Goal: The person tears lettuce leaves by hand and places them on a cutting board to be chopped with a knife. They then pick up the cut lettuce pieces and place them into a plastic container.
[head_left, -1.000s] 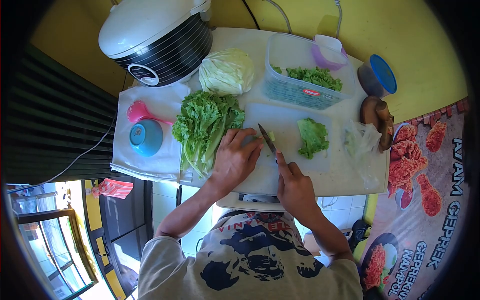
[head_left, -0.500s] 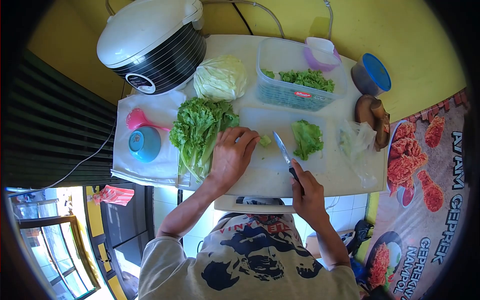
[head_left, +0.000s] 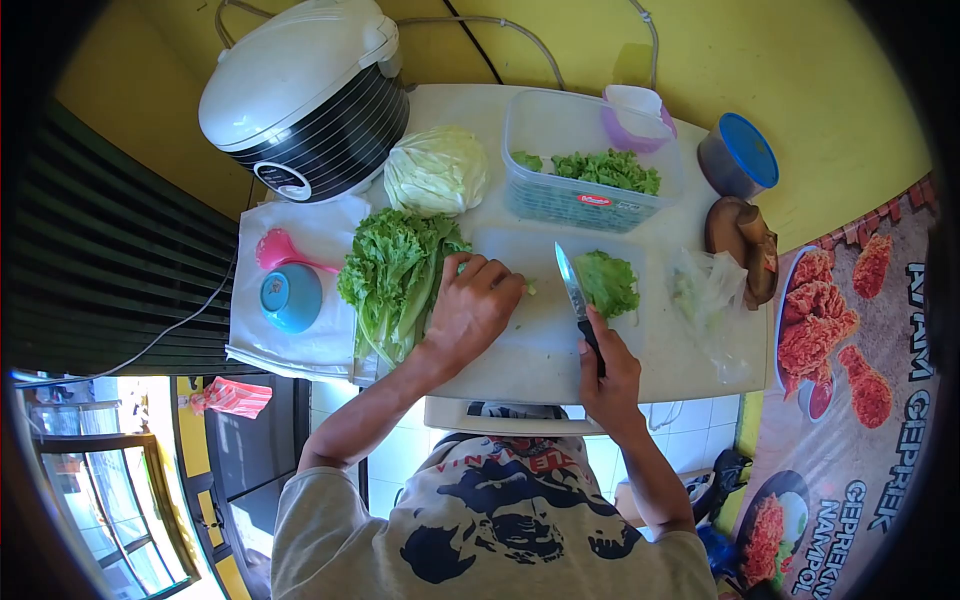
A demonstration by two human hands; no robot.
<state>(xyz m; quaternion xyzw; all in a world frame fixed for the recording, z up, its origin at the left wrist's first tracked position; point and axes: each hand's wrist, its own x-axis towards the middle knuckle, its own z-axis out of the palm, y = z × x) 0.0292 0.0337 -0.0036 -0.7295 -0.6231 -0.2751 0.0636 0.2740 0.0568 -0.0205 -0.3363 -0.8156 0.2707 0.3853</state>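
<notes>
My right hand (head_left: 610,372) is closed around the black handle of a knife (head_left: 573,283), its blade pointing away from me beside a cut lettuce leaf (head_left: 608,284). Both are over a white cutting board (head_left: 545,325). With bent fingers, my left hand (head_left: 476,304) closes over a small lettuce piece (head_left: 531,288) on the board; only a bit of that piece shows past the fingertips. Left of this hand lies a bunch of leafy lettuce (head_left: 395,265), partly hidden by it. Behind the bunch sits a pale cabbage (head_left: 437,170).
A clear plastic box (head_left: 570,212) with lettuce inside stands at the back. A rice cooker (head_left: 310,110), blue bowl (head_left: 291,298) and pink ladle (head_left: 278,250) are on the left. On the right are a plastic bag (head_left: 708,300), blue-lidded tub (head_left: 738,157) and brown wooden-looking objects (head_left: 740,245).
My left hand has moved slightly right and now covers most of the small lettuce piece. The knife has turned more upright, closer to the cut leaf. The whole view has shifted a little.
</notes>
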